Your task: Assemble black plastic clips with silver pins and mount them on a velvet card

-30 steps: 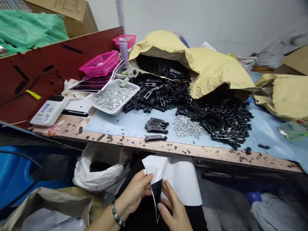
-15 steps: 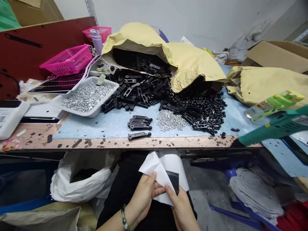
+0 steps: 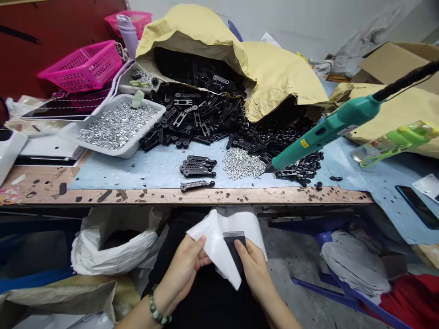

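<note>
The left hand (image 3: pixel 181 274), a beaded bracelet (image 3: pixel 156 308) on its wrist, grips a white sheet (image 3: pixel 214 244) over the person's black-clothed lap, just below the edge of the worktop (image 3: pixel 206 196). The right hand (image 3: pixel 255 269) closes on a black patch (image 3: pixel 235 249) lying on that sheet, its fingers pressed against the patch. The patch now sits between the hands rather than off to the right as it did a moment ago, and the sheet's flap hangs lower, down to a point.

The bigger change is higher up: a teal corded tool (image 3: pixel 325 132) has swung in from the right. It was low at the worktop's edge before; now its tip hangs over a blue mat (image 3: pixel 164 176), just beside a heap of silver screws (image 3: pixel 243 163). No hand shows on it.

On the mat, black links (image 3: pixel 192 119) spill from yellow paper bags (image 3: pixel 233 59) – four lie stacked (image 3: pixel 198 167), one apart (image 3: pixel 197 185). To their left sits a tray of silver parts (image 3: pixel 116 125), with a pink basket (image 3: pixel 80 66) behind.
</note>
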### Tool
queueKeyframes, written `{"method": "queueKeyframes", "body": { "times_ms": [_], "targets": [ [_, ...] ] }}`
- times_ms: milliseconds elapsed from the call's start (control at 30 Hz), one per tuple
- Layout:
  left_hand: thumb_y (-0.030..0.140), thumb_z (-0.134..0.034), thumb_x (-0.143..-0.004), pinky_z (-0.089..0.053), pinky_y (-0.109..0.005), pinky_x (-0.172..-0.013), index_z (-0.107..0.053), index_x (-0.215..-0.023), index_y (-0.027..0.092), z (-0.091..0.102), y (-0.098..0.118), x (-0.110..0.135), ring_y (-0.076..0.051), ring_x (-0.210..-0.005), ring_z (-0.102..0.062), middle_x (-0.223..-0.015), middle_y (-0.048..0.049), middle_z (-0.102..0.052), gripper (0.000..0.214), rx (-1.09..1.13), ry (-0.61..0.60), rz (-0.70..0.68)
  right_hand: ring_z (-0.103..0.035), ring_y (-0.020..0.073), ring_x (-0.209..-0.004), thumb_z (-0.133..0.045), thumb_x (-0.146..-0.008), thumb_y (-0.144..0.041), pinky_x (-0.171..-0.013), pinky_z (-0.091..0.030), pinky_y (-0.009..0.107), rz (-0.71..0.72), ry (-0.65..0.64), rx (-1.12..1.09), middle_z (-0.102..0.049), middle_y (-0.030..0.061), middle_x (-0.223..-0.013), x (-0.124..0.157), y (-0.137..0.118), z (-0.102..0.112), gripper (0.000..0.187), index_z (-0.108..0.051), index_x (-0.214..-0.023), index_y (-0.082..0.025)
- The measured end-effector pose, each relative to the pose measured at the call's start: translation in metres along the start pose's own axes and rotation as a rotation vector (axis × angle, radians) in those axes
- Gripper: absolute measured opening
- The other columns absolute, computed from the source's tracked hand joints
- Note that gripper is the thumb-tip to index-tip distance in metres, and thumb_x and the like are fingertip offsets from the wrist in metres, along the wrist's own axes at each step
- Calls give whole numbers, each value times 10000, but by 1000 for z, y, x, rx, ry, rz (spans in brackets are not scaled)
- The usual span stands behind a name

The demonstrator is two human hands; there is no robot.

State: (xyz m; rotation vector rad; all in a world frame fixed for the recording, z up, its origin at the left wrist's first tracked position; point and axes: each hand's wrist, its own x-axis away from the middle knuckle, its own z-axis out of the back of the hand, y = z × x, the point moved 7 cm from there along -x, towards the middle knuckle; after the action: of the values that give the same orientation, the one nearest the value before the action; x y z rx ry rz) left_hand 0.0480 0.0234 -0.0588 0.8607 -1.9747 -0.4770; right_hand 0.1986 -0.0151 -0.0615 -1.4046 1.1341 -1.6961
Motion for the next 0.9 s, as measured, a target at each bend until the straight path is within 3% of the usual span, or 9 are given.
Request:
{"method": "queueKeyframes", "body": {
  "times_ms": [167,300,367,433,500,567,667,800,900],
  "targets": [
    [394,-746,-728,-550,-332,-721,-519,-1169,202,85,48,19,-262,-923,-672,-1121,-103,-660,532,-184,191,5,-558,159,-587,-495,-900,-501,-509,-461,245,78,-41,147,-586,9,-668,-10,-32,1,354,-616,-849,-171],
    [515,-772,-637,-506,-336,-787,-541,-1113,232,140,98,56,-263,-960,-627,-1058,-65,-652,601,-420,649,-372,-515,135,-556,-534,-911,-344,-504,-427,226,633,40,494,-535,-4,-630,-13,-103,-11,223,-546,-748,-192],
    [603,-645,-738,-485,-356,-819,-633,-1024,200,109,88,54,-278,-963,-617,-977,-84,-679,494,-393,373,-243,-490,130,-544,-567,-892,-264,-498,-407,228,984,61,635,-527,-4,-631,-4,-134,-35,137,-536,-778,-196],
    [648,-512,-820,-433,-400,-938,-660,-1095,172,50,68,49,-305,-1155,-527,-1155,-121,-645,569,-239,-61,-38,-499,145,-574,-546,-892,-213,-543,-437,249,1273,32,711,-550,14,-647,5,-151,-65,70,-539,-825,-194],
    [697,-428,-838,-319,-423,-1063,-657,-1146,171,1,65,46,-292,-1255,-448,-1236,-106,-613,650,-21,-305,51,-504,156,-590,-477,-900,-169,-663,-495,307,1445,-9,731,-569,23,-644,11,-158,-89,98,-541,-830,-193],
    [704,-481,-808,-265,-427,-1102,-662,-1152,190,-19,75,36,-289,-1275,-432,-1229,-87,-624,644,155,-302,1,-531,166,-629,-452,-887,-149,-857,-485,412,1488,-28,730,-597,24,-669,10,-160,-102,116,-552,-847,-192],
    [573,-617,-800,-262,-415,-1116,-664,-1156,224,-8,92,21,-277,-1288,-427,-1243,-61,-623,501,185,-135,-138,-598,225,-867,-535,-839,-188,-1030,-361,524,1426,-109,787,-656,59,-874,2,-157,-105,182,-565,-1018,-187],
    [378,-709,-785,-280,-406,-1120,-604,-1239,274,21,119,14,-273,-1286,-440,-1306,-41,-584,478,-156,48,-354,-543,269,-1093,-545,-837,-169,-932,-476,445,1190,-191,765,-567,127,-1143,-18,-161,-89,448,-434,-1270,-211],
    [312,-677,-816,-279,-403,-1124,-580,-1267,283,23,128,10,-268,-1288,-441,-1347,-39,-547,462,-455,19,-375,-562,264,-1020,-529,-878,-198,-778,-535,384,1024,-194,759,-510,150,-1156,-34,-172,-85,409,-441,-1277,-214]
  ]
}}
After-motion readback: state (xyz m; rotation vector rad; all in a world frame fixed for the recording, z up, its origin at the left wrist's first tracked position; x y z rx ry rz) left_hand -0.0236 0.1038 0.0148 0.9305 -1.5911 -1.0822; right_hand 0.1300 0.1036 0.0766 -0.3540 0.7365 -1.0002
